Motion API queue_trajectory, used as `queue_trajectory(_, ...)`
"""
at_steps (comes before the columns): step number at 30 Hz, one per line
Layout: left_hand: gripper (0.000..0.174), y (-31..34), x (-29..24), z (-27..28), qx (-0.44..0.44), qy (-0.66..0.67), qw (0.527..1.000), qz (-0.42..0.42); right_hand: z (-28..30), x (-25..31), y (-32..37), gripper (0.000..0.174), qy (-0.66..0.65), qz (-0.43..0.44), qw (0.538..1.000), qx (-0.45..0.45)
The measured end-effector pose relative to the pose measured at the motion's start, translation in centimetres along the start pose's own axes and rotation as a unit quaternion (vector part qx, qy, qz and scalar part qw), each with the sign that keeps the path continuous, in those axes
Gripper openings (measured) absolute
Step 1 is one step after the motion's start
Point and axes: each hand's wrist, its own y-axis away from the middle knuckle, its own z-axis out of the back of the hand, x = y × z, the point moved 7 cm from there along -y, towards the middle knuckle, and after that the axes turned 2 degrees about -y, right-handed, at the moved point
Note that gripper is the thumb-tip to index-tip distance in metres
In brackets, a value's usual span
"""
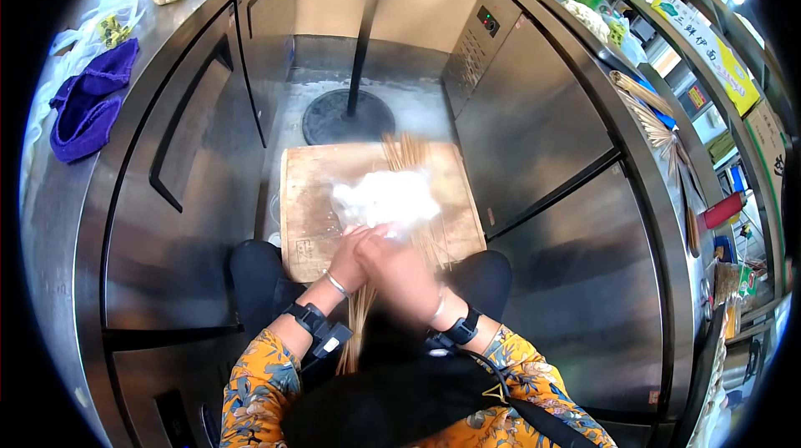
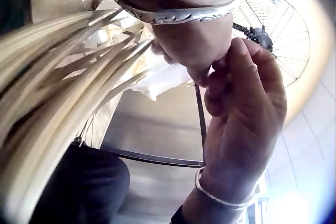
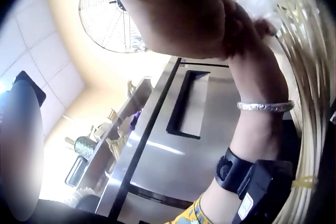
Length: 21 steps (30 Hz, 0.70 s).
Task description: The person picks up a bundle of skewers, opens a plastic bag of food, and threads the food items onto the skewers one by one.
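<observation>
Both hands meet at the near edge of a clear plastic bag (image 1: 388,198) with bright white, washed-out contents, lying on a wooden board (image 1: 304,189). My left hand (image 1: 349,260) overlaps my right hand (image 1: 396,269), which is blurred. In the left wrist view, the right hand (image 2: 241,98) has its thumb and bent fingers drawn together against the fingers of the left hand (image 2: 184,43). I cannot tell what lies between them. A bundle of thin bamboo skewers (image 1: 359,323), bound with a yellow band (image 3: 305,182), runs beneath the left wrist.
More skewers (image 1: 405,152) lie on the board's far part. A fan's round base (image 1: 346,117) stands behind it. Steel cabinets (image 1: 534,106) flank both sides. On the left counter sits a purple cloth (image 1: 92,102); the right counter bears another skewer bundle (image 1: 647,106).
</observation>
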Motion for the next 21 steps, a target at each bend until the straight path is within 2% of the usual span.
queue_trajectory(1, 0.041, 0.0, 0.4, -0.6, 0.021, -0.002, 1.000, -0.007, 0.2, -0.4, 0.2, 0.016, -0.025, 0.003, 1.000, -0.013)
queue_trajectory(2, 0.040, 0.0, 0.7, -0.6, -0.017, 0.119, 0.993, 0.013, 1.0, -1.0, 0.1, 0.022, -0.049, -0.031, 0.997, -0.041)
queue_trajectory(4, 0.040, 0.3, 1.5, -0.5, -0.095, 0.353, 0.929, 0.055, 2.5, -1.9, -0.1, 0.034, -0.097, -0.095, 0.986, -0.094)
queue_trajectory(7, 0.049, 0.4, 1.4, 0.2, -0.044, 0.440, 0.877, 0.190, 1.3, -3.8, 0.9, 0.062, -0.108, -0.124, 0.981, -0.103)
queue_trajectory(8, 0.051, 0.7, 2.9, -0.6, -0.005, 0.452, 0.867, 0.208, -0.7, -5.5, 1.7, 0.077, -0.141, -0.177, 0.973, -0.053)
queue_trajectory(11, 0.050, 1.2, 3.6, -0.3, -0.018, 0.489, 0.838, 0.242, -2.1, -6.7, 1.9, 0.069, -0.185, -0.208, 0.958, -0.068)
queue_trajectory(12, 0.051, 1.1, 3.3, -0.1, 0.014, 0.504, 0.832, 0.232, -3.1, -7.6, 2.2, 0.064, -0.221, -0.216, 0.949, -0.057)
queue_trajectory(14, 0.050, 1.2, 2.7, 0.0, 0.026, 0.490, 0.846, 0.209, -4.5, -9.3, 1.8, 0.054, -0.288, -0.225, 0.930, -0.039)
queue_trajectory(15, 0.049, 1.0, 2.4, 0.2, 0.031, 0.483, 0.853, 0.196, -4.5, -9.4, 1.6, 0.048, -0.275, -0.223, 0.935, -0.031)
queue_trajectory(16, 0.037, 0.9, 1.8, 0.4, 0.064, 0.484, 0.856, 0.171, -4.4, -9.4, 1.6, 0.042, -0.262, -0.222, 0.939, -0.022)
queue_trajectory(17, 0.030, 0.7, 1.8, 0.8, 0.064, 0.422, 0.894, 0.135, -4.2, -9.2, 1.4, 0.036, -0.248, -0.221, 0.943, -0.012)
queue_trajectory(19, 0.020, 0.6, 1.6, 1.0, 0.066, 0.292, 0.952, 0.063, -3.7, -8.7, 0.9, 0.028, -0.303, -0.229, 0.925, -0.001)
queue_trajectory(21, 0.020, 0.0, -1.0, 3.2, 0.005, 0.110, 0.993, -0.034, -3.7, -8.7, 1.3, 0.021, -0.369, -0.222, 0.903, -0.009)
